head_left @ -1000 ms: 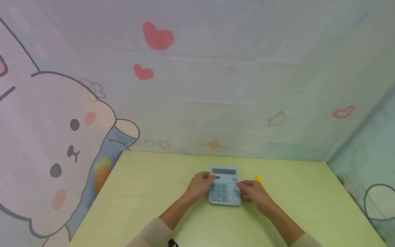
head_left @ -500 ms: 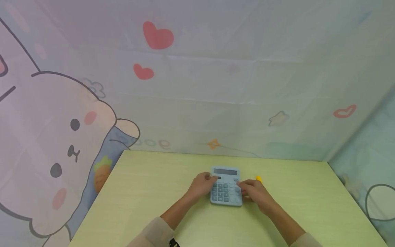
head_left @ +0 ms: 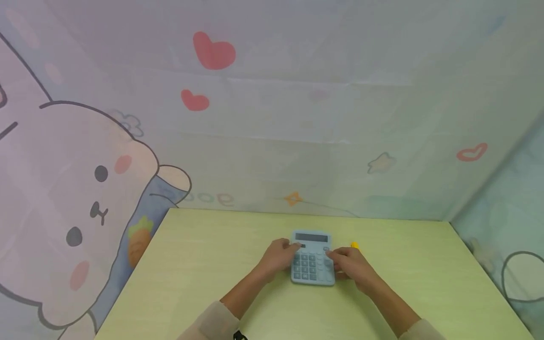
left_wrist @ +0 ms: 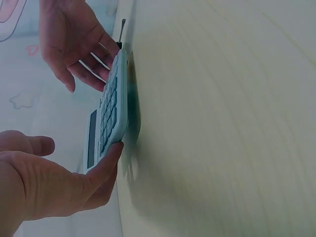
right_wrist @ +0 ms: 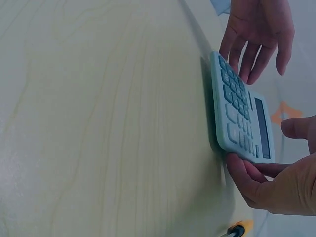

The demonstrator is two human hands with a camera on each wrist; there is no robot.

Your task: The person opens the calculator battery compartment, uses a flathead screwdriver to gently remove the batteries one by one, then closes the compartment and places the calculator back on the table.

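A light blue calculator [head_left: 313,264] lies between both hands near the table's middle, screen toward the back. In the left wrist view a shadowed gap shows under the calculator [left_wrist: 122,94]. My left hand [head_left: 276,257] touches its left edge with fairly straight fingers; the thumb stays raised over the keys' side. At the opposite edge, the fingers of my right hand [head_left: 352,268] rest against and slightly under the rim, thumb lifted off it in the right wrist view. Behind the right hand shows the yellow handle of a screwdriver [head_left: 355,245]; its thin shaft appears in the left wrist view.
The pale yellow-green tabletop [head_left: 204,264] reaches back to a printed cloth backdrop [head_left: 272,118] with hearts and a rabbit. Another cloth [head_left: 518,226] hangs along the right side.
The calculator has shifted slightly to the right, and the left hand with it. The right hand hides more of the yellow handle. The head view has moved a little.
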